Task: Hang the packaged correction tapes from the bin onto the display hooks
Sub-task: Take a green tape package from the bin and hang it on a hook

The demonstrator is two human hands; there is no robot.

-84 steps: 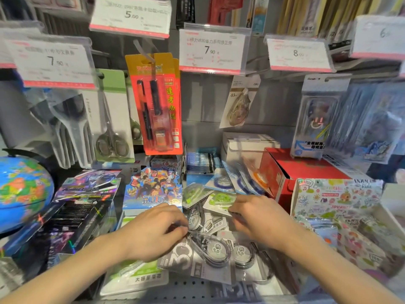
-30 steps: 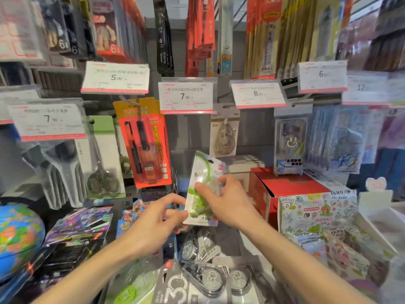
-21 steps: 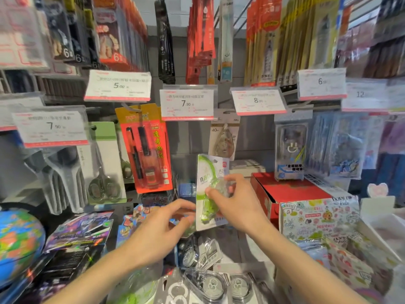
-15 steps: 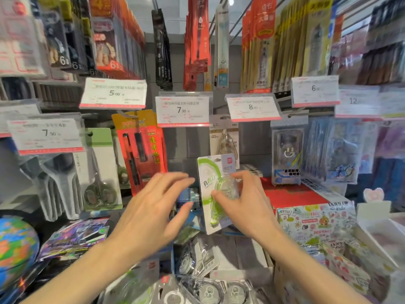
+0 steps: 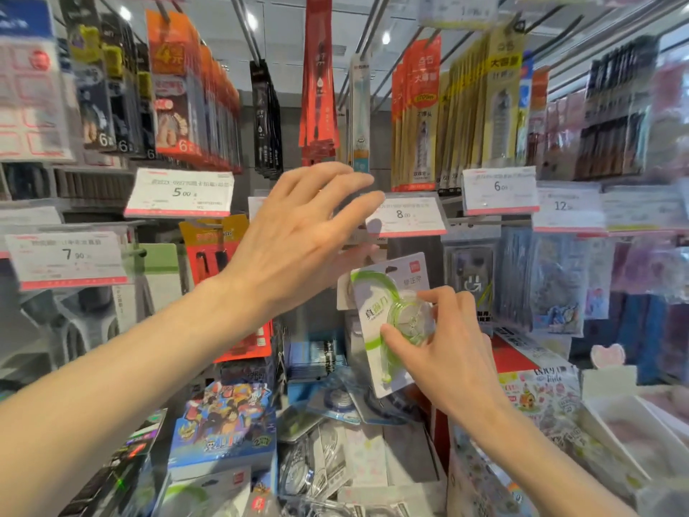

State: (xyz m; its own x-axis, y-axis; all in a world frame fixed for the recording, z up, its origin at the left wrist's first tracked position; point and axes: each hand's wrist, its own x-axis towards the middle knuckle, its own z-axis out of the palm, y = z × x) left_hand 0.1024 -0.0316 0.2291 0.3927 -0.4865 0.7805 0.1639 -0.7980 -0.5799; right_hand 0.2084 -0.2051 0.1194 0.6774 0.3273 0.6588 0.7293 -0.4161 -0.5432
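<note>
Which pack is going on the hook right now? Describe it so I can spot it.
Find the 8.00 price tag at centre. Just below it, the right hand pinches a white carded correction tape. Its lime-green swirl and clear dispenser bubble set it apart from the hanging packs around it.

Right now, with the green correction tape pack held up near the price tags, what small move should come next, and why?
Probably lift the 8.00 price tag with the left hand, whose straight fingers reach its edge. The right hand pinches the green correction tape pack just below the tag, hang hole upward, so the hook behind likely needs uncovering first.
</note>
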